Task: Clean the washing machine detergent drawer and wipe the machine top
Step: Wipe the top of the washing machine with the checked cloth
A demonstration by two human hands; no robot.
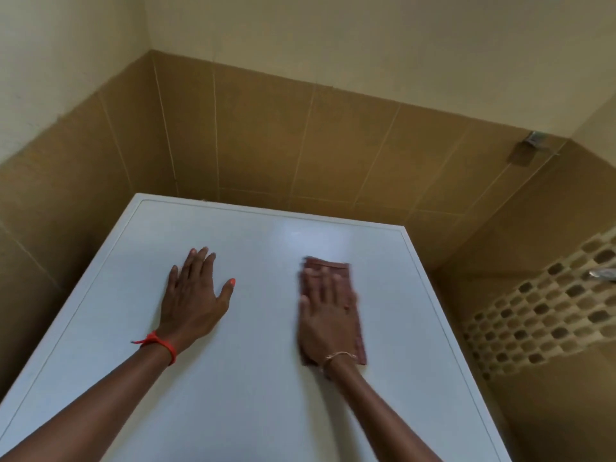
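The white top of the washing machine (260,388) fills the lower middle of the head view. My left hand (193,301) lies flat on it, fingers straight and spread, a red string at the wrist. My right hand (325,315) presses flat on a folded reddish-brown cloth (328,265) that lies on the right half of the top; the hand is blurred. The cloth shows past the fingertips and along the right side of the hand. The detergent drawer is out of view.
Tan tiled walls (300,145) stand close behind and to the left of the machine. On the right, past the machine's edge, a lower wall with a mosaic tile band (540,315) and a metal tap fitting (600,273) are visible.
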